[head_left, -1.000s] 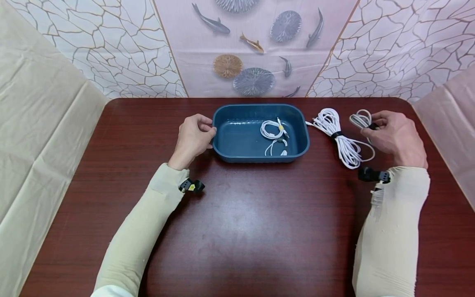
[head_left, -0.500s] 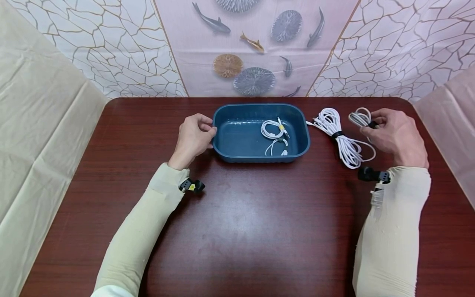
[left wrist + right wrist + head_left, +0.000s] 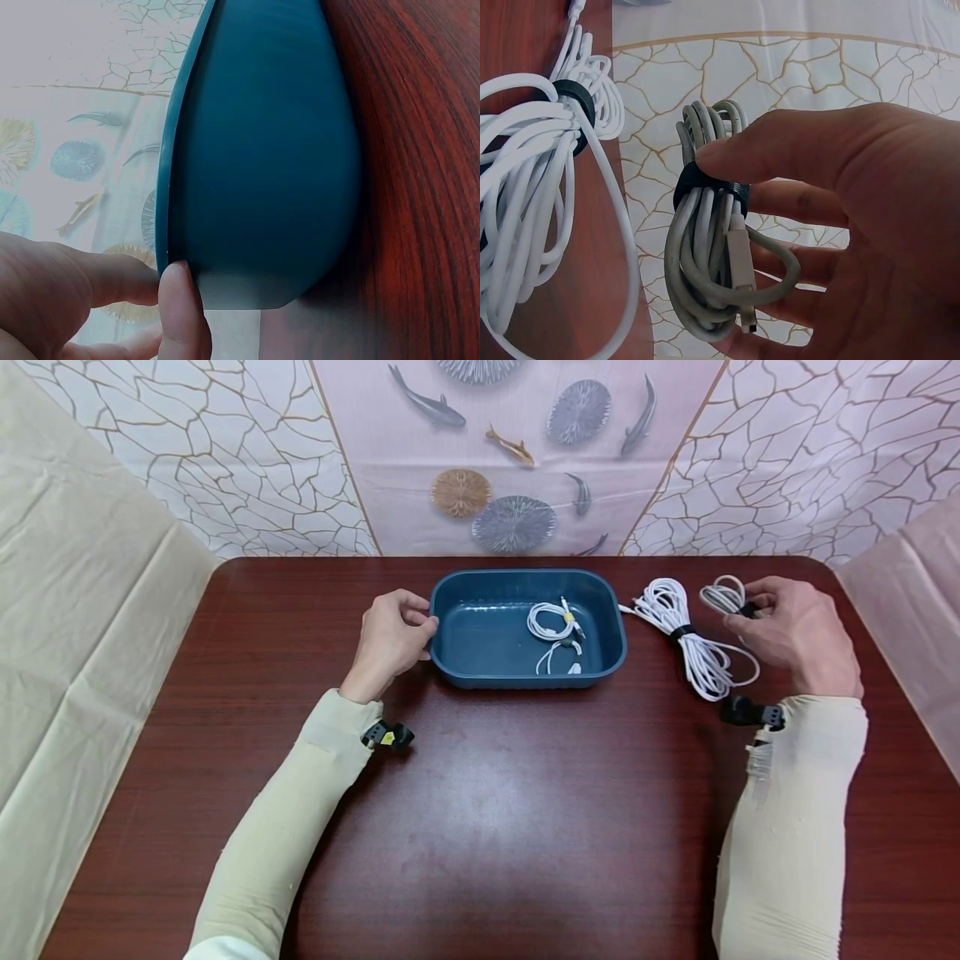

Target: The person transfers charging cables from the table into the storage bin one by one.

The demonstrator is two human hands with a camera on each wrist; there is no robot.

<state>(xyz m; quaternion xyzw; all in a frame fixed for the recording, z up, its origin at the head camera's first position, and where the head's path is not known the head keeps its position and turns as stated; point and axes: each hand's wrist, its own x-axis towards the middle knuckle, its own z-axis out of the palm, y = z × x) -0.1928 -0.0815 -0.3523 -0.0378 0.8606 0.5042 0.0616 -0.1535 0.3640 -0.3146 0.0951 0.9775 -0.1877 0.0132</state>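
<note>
My left hand (image 3: 393,639) pinches the left end of a blue plastic bin (image 3: 457,680), thumb and fingers at its rim in the left wrist view. Two small white cables lie inside at the right: a coil with a yellow tie (image 3: 547,622) and a shorter cable with a grey tie (image 3: 558,653). Over at the right, my right hand (image 3: 798,622) holds a grey coiled cable (image 3: 705,270) between thumb and fingers at its black strap (image 3: 697,182). The cable's plug hangs beside the loops in the right wrist view.
A larger white cable bundle (image 3: 705,667) with a black strap lies between the bin and my right hand, one end reaching the bin's right side. The dark red table (image 3: 495,827) ends at a patterned cloth backdrop (image 3: 247,460), with plain cloth on both sides.
My right hand has shifted slightly left with the grey cable still in its grip. The left hand stays at the bin, which shows no clear movement.
</note>
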